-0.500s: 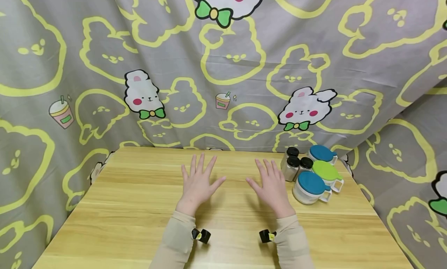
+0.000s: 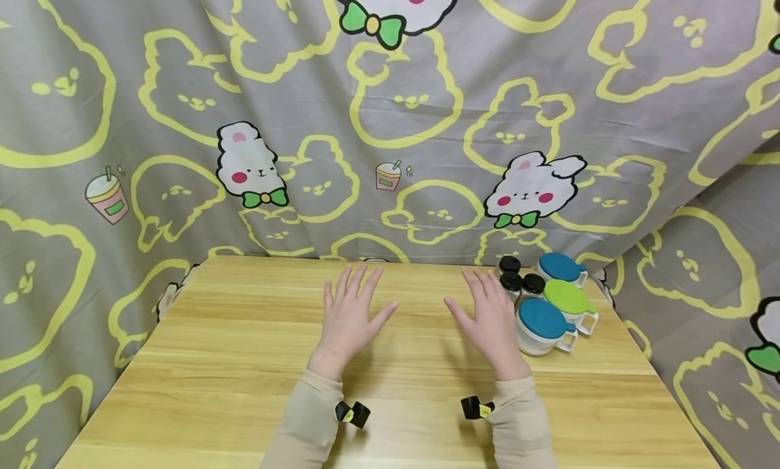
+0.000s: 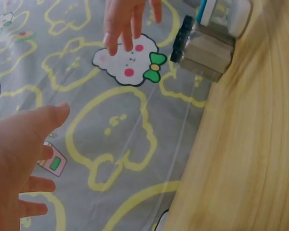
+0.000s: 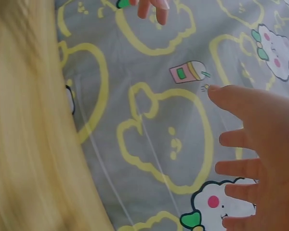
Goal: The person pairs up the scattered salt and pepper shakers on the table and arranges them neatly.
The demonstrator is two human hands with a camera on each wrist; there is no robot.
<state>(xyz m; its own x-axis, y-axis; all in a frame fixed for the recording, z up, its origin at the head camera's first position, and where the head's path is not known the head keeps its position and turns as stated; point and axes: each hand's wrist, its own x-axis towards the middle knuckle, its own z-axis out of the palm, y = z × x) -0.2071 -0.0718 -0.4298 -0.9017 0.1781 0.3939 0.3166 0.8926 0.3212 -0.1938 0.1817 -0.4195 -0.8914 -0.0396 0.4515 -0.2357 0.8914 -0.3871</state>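
My left hand (image 2: 347, 320) hovers over the middle of the wooden table with fingers spread and nothing in it. To its right, my right hand (image 2: 490, 327) is also held above the table, fingers extended, holding nothing. It is nearest to a group of containers and overlaps their left side in the head view. Among these are a front jar with a blue lid (image 2: 542, 319), a jar with a lime green lid (image 2: 568, 297), and a rear blue-lidded jar (image 2: 558, 268), all with white handles. Several black-capped shakers (image 2: 510, 283) stand left of them.
The wooden table (image 2: 213, 361) runs back to a grey curtain (image 2: 420, 205) printed with yellow outlines and white bunnies. The curtain also hangs on both sides. A small black wrist camera (image 2: 352, 413) is strapped at the left sleeve, another (image 2: 477, 408) at the right.
My right hand has moved to the right, closer to the jars and shakers. The left hand has shifted slightly to the right. The containers stay where they were.
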